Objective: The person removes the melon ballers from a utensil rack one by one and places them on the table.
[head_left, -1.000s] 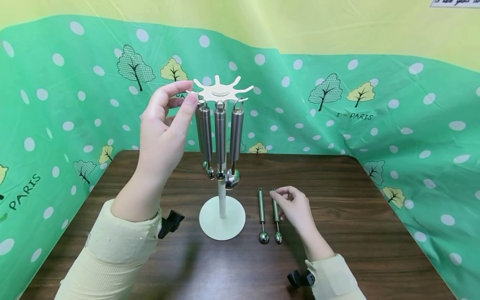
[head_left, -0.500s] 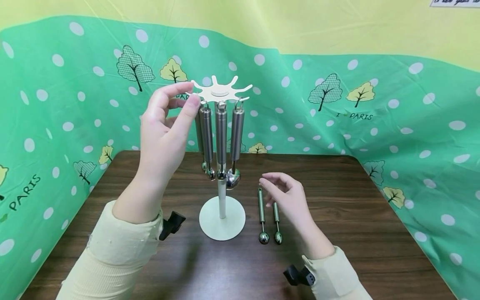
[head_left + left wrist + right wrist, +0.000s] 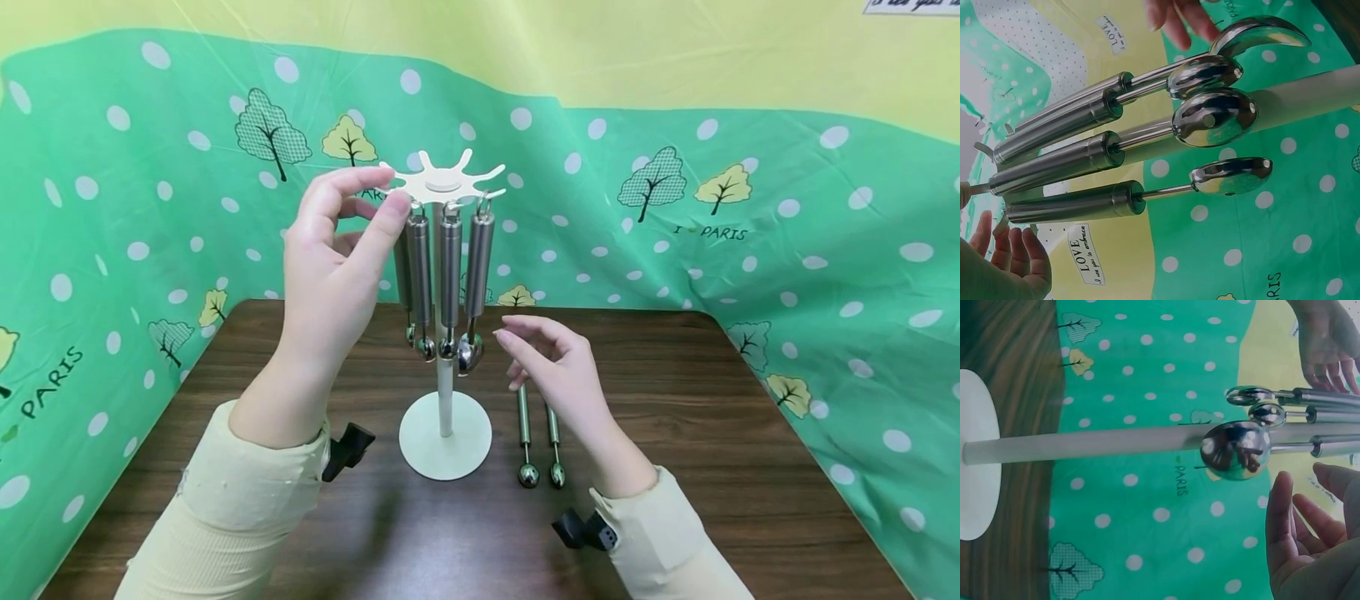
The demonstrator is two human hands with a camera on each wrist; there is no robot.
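Note:
My left hand (image 3: 330, 267) is at the top of a white rack (image 3: 444, 179) with radiating hook arms, thumb and index finger pinching the tip of one arm. Several steel scoops (image 3: 450, 271), resembling melon ballers, hang from these arms by their handle loops. Their shiny bowls (image 3: 1213, 119) point down, one curved like a crescent. My right hand (image 3: 558, 367) is raised to the right of the hanging scoops and holds nothing; its thumb and fingers (image 3: 1280, 519) are apart, near a round scoop bowl (image 3: 1235, 451). Below it, two more scoops (image 3: 528, 475) lie side by side on the table.
The rack's pole (image 3: 445, 379) rises from a round white base (image 3: 446, 467) on a dark wooden table (image 3: 675, 417). A green and yellow cloth (image 3: 675, 275) printed with dots and trees hangs behind and at both sides. Black devices (image 3: 348, 450) sit at the cuffs.
The rack's top has turned, with the hanging front scoops swinging right as my left hand shifts slightly right. My right hand has left the tabletop scoops and risen leftward toward the rack.

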